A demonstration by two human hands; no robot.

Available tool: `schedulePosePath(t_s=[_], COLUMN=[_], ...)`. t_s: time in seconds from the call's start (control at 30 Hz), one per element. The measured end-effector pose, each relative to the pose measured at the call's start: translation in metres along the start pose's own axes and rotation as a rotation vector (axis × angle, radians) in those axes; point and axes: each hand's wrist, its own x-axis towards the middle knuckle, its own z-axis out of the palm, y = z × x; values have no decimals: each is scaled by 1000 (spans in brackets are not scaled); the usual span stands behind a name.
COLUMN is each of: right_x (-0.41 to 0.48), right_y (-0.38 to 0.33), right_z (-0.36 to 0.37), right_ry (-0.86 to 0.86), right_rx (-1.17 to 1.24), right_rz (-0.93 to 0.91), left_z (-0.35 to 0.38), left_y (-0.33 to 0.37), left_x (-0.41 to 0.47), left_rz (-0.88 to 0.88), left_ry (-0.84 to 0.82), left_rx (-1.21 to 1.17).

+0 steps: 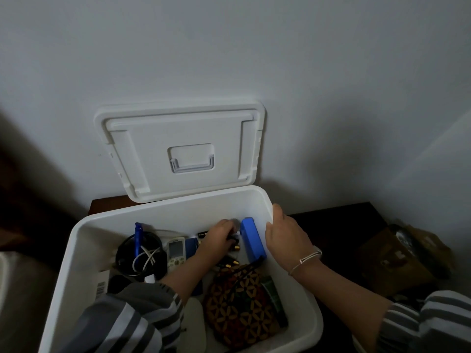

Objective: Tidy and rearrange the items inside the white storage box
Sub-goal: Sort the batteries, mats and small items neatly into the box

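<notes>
Left grip: the left hand is curled down on small dark things, maybe batteries, at the back of the white storage box; whether it really grasps one, I cannot tell.
Right grip: the right hand lies released on the box's right rim.
Beside: a blue case stands just next to the fingers.
Advice: gather the small pieces together and keep the rim steady.

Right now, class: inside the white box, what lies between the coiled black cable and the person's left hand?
In the head view, a white remote control lies between the black cable and the left hand, with a dark blue item beside it.
</notes>
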Motion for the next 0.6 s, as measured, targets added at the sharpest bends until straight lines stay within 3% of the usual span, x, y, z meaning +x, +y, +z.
schedulePosePath(t_s=[0.27, 0.43, 0.53, 0.6], right_x=[-1, 0, 1, 0], right_y=[-1, 0, 0, 0], right_z=[0, 0, 1, 1], right_ry=[2, -1, 3, 0], right_rx=[-21, -17, -18, -17], right_rz=[-6, -6, 0, 2], left_z=[0, -24, -39, -41], left_y=[6, 6, -1, -5], left_x=[-7, -17, -26, -30], left_rz=[262, 368, 335, 332], left_ry=[20, 49, -77, -137], left_rx=[298, 299, 317, 488])
